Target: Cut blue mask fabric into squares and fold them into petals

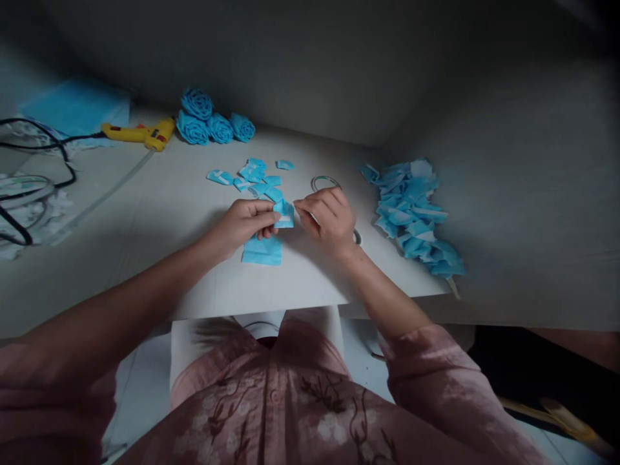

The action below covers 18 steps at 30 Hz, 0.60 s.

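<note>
My left hand (247,223) pinches a small blue fabric piece (285,213) between thumb and fingers; a narrow white strip runs along its lower part. Close by its right edge, my right hand (329,219) has thumb and forefinger pressed together. Whatever lies between those fingertips is too small to make out. Under my left hand a flat blue fabric rectangle (262,252) rests on the table. Just beyond the hands lie several small folded blue pieces (252,170), some with white strips. A ring-shaped rim (325,179) shows behind my right hand, which partly hides it.
Several blue fabric roses (196,103) stand at the back beside a yellow glue gun (157,135). Blue sheets (72,106), a black cable (65,155) and white scraps (33,206) occupy the left. Crumpled blue pieces (411,206) lie along the right wall of the table (213,294).
</note>
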{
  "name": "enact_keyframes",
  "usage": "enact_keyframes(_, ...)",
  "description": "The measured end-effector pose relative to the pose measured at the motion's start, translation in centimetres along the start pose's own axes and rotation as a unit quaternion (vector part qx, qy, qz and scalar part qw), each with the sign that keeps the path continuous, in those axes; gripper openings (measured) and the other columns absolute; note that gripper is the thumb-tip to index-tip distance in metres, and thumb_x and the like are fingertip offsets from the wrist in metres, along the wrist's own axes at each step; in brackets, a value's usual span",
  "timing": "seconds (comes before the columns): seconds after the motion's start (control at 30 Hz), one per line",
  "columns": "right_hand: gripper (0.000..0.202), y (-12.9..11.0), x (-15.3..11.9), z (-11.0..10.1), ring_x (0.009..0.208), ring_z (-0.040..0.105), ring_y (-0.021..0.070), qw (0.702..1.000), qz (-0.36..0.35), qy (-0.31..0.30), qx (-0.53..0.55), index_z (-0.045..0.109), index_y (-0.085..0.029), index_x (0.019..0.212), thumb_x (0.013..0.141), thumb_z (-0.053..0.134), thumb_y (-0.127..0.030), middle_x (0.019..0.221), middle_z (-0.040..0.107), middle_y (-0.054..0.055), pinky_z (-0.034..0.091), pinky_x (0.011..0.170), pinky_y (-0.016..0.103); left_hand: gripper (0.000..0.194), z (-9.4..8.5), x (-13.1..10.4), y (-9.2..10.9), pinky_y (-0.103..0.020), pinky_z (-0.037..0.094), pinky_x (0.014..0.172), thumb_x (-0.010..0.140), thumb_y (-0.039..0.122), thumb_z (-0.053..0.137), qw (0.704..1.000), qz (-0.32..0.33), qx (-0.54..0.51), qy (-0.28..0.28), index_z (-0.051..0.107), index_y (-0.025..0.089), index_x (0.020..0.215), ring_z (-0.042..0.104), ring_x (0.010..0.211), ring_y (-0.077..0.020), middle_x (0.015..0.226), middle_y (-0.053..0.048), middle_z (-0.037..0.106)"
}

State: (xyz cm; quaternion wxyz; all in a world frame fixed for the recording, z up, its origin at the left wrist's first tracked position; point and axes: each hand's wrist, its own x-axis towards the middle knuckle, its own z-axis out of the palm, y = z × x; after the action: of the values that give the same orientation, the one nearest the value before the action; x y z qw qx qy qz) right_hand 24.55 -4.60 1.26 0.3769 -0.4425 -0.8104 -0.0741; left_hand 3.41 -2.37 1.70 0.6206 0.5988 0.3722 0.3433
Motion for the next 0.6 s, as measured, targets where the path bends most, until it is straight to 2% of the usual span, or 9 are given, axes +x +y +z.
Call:
enact_keyframes(0.13,0.040,-0.03,0.11,-0.05,0.089,0.064,0.0244,1.000,-0.008,0.000,-0.005,0.075,-0.026,0.096,0.112,0.041,-0.040,0.089,0.072,0.009,0.049,0.083,0.043,0.018,0.09,-0.01,0.03,-0.024,0.038,0.052,0.079,0.028,0.070,1.000,-0.001,-0.003,-0.007,0.064,0.018,0.065,0.050,0.053,-0.0090,0.061,0.000,0.062)
enact_keyframes(0.43,0.017,0.23,-0.20,0.35,0.080,0.063,0.0169,0.976,-0.167,0.112,-0.086,0.071,-0.023,0.098,0.107,0.057,-0.020,0.083,0.073,0.002,0.047,0.075,0.033,0.021,-0.12,0.05,-0.18,-0.023,0.037,0.052,0.076,0.036,0.072,0.999,0.018,-0.006,-0.027,0.064,0.017,0.069,0.051,0.053,-0.0078,0.063,0.001,0.063)
enact_keyframes(0.6,0.011,0.15,-0.09,0.26,0.079,0.061,0.0160,0.967,-0.198,0.129,-0.097,0.070,-0.022,0.099,0.103,0.064,-0.015,0.081,0.073,0.001,0.048,0.073,0.030,0.023,-0.16,0.10,-0.39,-0.024,0.038,0.053,0.076,0.036,0.076,0.999,0.020,-0.033,-0.030,0.065,0.017,0.069,0.054,0.054,-0.0084,0.065,0.000,0.064)
